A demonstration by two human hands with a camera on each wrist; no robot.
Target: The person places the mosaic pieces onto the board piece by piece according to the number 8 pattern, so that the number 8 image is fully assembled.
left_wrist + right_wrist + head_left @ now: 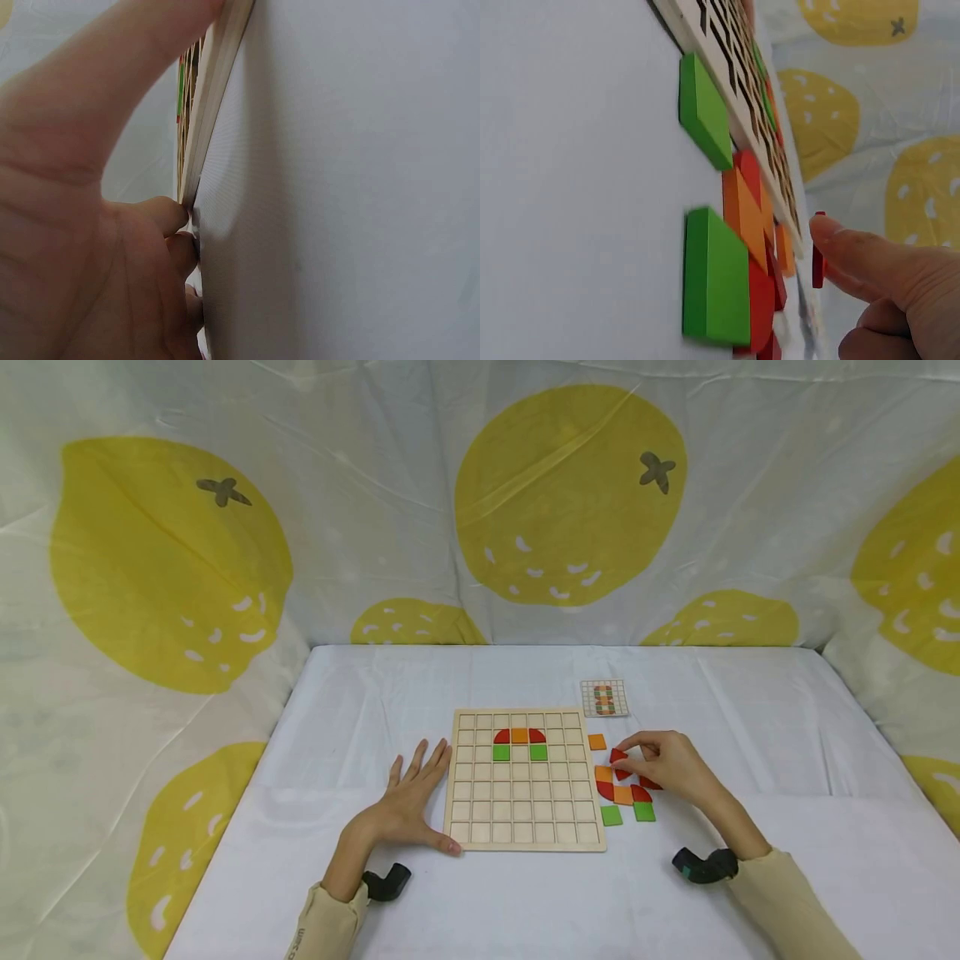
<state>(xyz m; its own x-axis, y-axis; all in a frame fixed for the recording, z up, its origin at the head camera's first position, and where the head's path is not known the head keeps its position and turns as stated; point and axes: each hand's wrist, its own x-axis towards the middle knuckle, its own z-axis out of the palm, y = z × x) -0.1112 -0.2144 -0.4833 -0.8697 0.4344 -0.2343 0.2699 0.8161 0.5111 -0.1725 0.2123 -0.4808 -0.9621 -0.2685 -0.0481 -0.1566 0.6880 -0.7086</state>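
Observation:
A wooden grid board [525, 791] lies on the table. Near its top, an orange square tile [520, 736] sits between two red quarter-round tiles, with a green tile [501, 752] below each red one. My left hand [405, 806] is spread along the board's left side, thumb at the near corner and fingertips by the edge. To the board's right, my right hand [671, 764] pinches a red tile [818, 262] between thumb and finger, raised above the loose tiles. In the right wrist view the red tile shows edge-on, so its outline is hidden.
Loose red, orange and green tiles [611, 816] lie along the board's right edge, some touching each other. A small card [604, 698] printed with a coloured grid pattern lies beyond the board's far right corner. A white cloth [525, 902] covers the table.

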